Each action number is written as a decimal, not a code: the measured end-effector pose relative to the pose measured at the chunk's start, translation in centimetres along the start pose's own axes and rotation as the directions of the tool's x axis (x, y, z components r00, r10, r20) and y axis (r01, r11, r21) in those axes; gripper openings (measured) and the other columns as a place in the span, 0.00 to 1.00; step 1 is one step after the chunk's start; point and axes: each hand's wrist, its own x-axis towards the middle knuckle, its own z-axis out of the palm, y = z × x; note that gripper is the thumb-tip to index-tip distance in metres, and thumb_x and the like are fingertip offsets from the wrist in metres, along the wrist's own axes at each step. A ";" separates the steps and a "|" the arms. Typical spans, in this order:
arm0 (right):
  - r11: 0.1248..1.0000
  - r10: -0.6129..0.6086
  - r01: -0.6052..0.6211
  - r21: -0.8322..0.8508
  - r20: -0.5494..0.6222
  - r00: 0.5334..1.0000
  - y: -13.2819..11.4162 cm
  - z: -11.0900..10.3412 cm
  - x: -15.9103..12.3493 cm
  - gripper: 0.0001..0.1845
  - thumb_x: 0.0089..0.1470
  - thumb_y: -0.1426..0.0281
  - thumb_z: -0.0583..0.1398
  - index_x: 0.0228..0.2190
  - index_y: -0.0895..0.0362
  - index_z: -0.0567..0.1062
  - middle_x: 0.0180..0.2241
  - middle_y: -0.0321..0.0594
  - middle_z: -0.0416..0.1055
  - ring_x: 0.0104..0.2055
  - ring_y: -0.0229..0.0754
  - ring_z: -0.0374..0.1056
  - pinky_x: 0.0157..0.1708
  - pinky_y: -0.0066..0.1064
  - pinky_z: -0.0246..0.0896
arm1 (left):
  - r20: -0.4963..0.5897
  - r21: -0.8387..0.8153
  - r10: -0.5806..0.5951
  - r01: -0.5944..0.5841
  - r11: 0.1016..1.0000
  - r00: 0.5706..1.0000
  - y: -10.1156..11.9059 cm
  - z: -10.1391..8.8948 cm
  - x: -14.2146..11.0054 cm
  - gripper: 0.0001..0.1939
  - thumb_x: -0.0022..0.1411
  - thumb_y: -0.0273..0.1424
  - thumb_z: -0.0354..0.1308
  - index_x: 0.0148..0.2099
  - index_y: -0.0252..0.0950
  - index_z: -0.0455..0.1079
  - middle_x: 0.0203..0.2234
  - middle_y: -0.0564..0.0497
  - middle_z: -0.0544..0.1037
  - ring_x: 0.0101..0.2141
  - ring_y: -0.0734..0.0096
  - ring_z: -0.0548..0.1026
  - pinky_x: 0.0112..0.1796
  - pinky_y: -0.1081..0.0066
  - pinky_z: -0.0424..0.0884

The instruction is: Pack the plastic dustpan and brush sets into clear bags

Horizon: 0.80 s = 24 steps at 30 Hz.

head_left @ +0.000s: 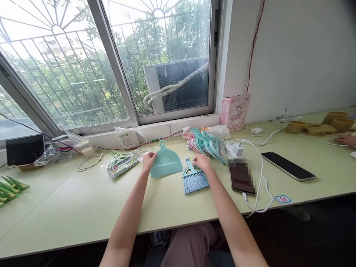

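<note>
Teal plastic sits between the fingers of the left hand (149, 162), which look closed on the left rim of a dustpan (166, 163). That side hold leaves the broad pan and its looped handle uncovered, probably because the edge is thin enough to pinch. The handle points toward the window and the wide mouth faces the person; whether that lip rests fully on the counter (167, 207) or is slightly raised, I cannot tell.

Fingers of the right hand (202, 163) seem to grasp a small brush (195, 182) by the right side of its handle, though the hand itself hides part of the contact. Blue bristles fan toward the near edge, so the grip stays clear of them. Pan and brush lie side by side, just apart, each under its own hand, which likely spares any reaching across.

Farther out, a wrapped set (122, 165) lies to the left of the pan, and a heap of pink and green wrapped sets (207, 144) is piled beyond the right hand, perhaps pushed back to keep the near stretch workable. A phone (241, 178) with a white cable (261, 174) lies to the right of the brush, and a pink box (236, 113) stands upright against the wall.
</note>
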 end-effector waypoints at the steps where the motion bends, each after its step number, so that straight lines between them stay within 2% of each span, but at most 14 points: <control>1: 1.000 0.001 -0.001 -0.003 0.013 1.000 -0.1 -0.1 -0.1 0.15 0.51 0.71 0.66 0.43 0.51 0.82 0.49 0.44 0.78 0.54 0.48 0.72 0.48 0.33 0.63 | 0.019 -0.124 -0.092 0.093 0.988 0.996 -0.4 0.4 -0.2 0.12 0.50 0.39 0.65 0.34 0.38 0.70 0.26 0.50 0.74 0.32 0.63 0.74 0.37 0.67 0.68; 2: 1.000 -0.001 0.002 -0.010 0.018 1.000 -0.3 -0.2 -0.3 0.14 0.52 0.73 0.65 0.41 0.51 0.82 0.48 0.44 0.78 0.52 0.47 0.73 0.46 0.32 0.64 | 0.049 -0.221 -0.176 0.183 0.958 0.983 -0.9 0.8 -0.5 0.15 0.49 0.40 0.65 0.37 0.38 0.70 0.26 0.51 0.74 0.29 0.66 0.73 0.34 0.68 0.67; 4: 0.999 -0.018 0.018 -0.042 0.008 1.000 -0.5 -0.3 -0.5 0.13 0.52 0.75 0.63 0.39 0.51 0.83 0.47 0.44 0.79 0.51 0.47 0.74 0.45 0.31 0.64 | 0.093 -0.307 -0.247 0.264 0.915 0.965 -1.7 1.9 -1.4 0.20 0.49 0.40 0.65 0.43 0.39 0.69 0.29 0.52 0.74 0.26 0.69 0.72 0.31 0.69 0.67; 8: 0.990 -0.062 0.063 -0.123 0.005 0.998 -1.1 -0.4 -1.1 0.14 0.51 0.77 0.63 0.39 0.52 0.83 0.47 0.47 0.79 0.52 0.49 0.74 0.46 0.32 0.65 | 0.108 -0.438 -0.228 0.252 0.863 0.968 -2.2 3.2 -2.5 0.22 0.51 0.35 0.63 0.50 0.40 0.69 0.39 0.49 0.76 0.31 0.71 0.75 0.32 0.70 0.70; 13: 0.984 -0.100 0.109 -0.144 0.070 0.993 -1.1 -0.6 -1.2 0.21 0.49 0.79 0.64 0.43 0.48 0.82 0.48 0.43 0.78 0.53 0.50 0.73 0.47 0.33 0.65 | 0.053 -0.516 -0.229 0.223 0.827 0.972 -2.2 3.2 -2.2 0.15 0.50 0.35 0.62 0.41 0.35 0.72 0.34 0.48 0.77 0.35 0.68 0.76 0.40 0.68 0.71; 17: 0.988 -0.124 0.125 -0.092 0.018 0.992 -0.6 0.0 -0.8 0.14 0.53 0.70 0.66 0.43 0.51 0.81 0.49 0.43 0.78 0.54 0.47 0.72 0.49 0.32 0.63 | 0.045 -0.472 -0.193 0.191 0.861 0.980 -2.2 3.0 -2.1 0.14 0.49 0.39 0.64 0.36 0.36 0.73 0.32 0.48 0.78 0.39 0.62 0.77 0.45 0.63 0.71; 21: 0.983 -0.161 0.159 -0.092 -0.023 0.987 -0.1 0.8 -0.1 0.11 0.58 0.72 0.62 0.44 0.55 0.79 0.51 0.47 0.76 0.57 0.48 0.68 0.51 0.34 0.60 | 0.030 -0.467 -0.208 0.198 0.862 0.978 -2.0 2.8 -2.4 0.13 0.51 0.39 0.63 0.36 0.37 0.73 0.33 0.48 0.78 0.40 0.61 0.77 0.45 0.62 0.71; 24: 0.979 -0.183 0.190 0.071 -0.098 0.978 0.2 0.7 0.4 0.13 0.60 0.72 0.60 0.47 0.54 0.76 0.50 0.44 0.76 0.54 0.45 0.71 0.49 0.32 0.60 | 0.017 -0.459 -0.252 0.231 0.858 0.968 -1.9 2.6 -2.3 0.12 0.53 0.40 0.62 0.36 0.38 0.72 0.33 0.48 0.78 0.41 0.60 0.77 0.44 0.62 0.71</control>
